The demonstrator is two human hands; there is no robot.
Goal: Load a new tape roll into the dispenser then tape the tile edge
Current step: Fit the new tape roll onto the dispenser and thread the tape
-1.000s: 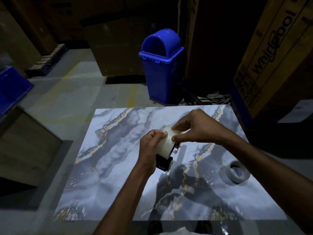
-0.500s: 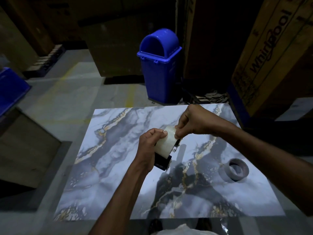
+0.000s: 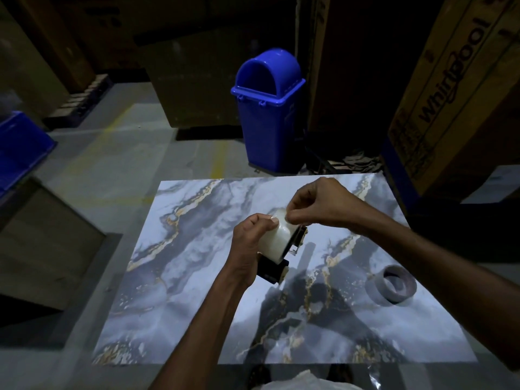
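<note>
Since a second ago the right hand (image 3: pixel 318 204) has crept up from the face of the tape roll (image 3: pixel 277 239) to its top rim, where thumb and forefinger now pinch at the tape, grip closed on the roll. The left hand (image 3: pixel 250 240) wraps its grip round the black dispenser (image 3: pixel 271 270) with the pale roll seated in it, both held above the middle of the marbled tile (image 3: pixel 197 277). A grey roll (image 3: pixel 391 284) lies flat on the tile near its right edge, well apart from the hands, and a blue bin (image 3: pixel 267 108) stands beyond the far edge.
</note>
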